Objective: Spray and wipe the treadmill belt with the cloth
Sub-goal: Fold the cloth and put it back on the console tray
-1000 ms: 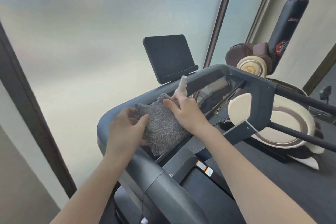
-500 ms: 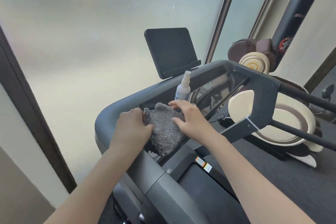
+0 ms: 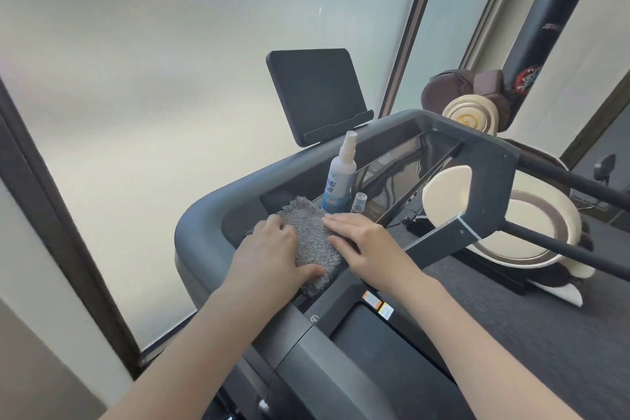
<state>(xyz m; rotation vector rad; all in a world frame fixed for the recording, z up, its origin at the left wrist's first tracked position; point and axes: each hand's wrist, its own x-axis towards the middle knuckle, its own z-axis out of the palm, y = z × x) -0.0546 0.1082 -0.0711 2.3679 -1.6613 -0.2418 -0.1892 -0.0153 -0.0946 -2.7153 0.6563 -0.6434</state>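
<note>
A grey fluffy cloth point(image 3: 312, 239) lies folded in the tray of the dark treadmill console point(image 3: 204, 225). My left hand point(image 3: 269, 256) grips its left side, thumb curled round the near edge. My right hand point(image 3: 368, 242) lies flat on its right edge with fingers straight. Just behind the cloth stands a white spray bottle point(image 3: 339, 181) with a blue label, uncapped, its clear cap point(image 3: 359, 203) beside it. The black treadmill belt point(image 3: 381, 351) shows below the console, between my forearms.
A black tablet holder point(image 3: 313, 89) rises behind the console. A frosted glass wall point(image 3: 153, 78) runs along the left. To the right are black handrail bars point(image 3: 572, 181), a cream and brown machine point(image 3: 531, 225) and a black punching bag point(image 3: 542, 44) on grey carpet.
Both hands have lowered the cloth into the tray and pressed it flatter. My right hand has slid off the bottle's front, so the bottle and its cap now show fully.
</note>
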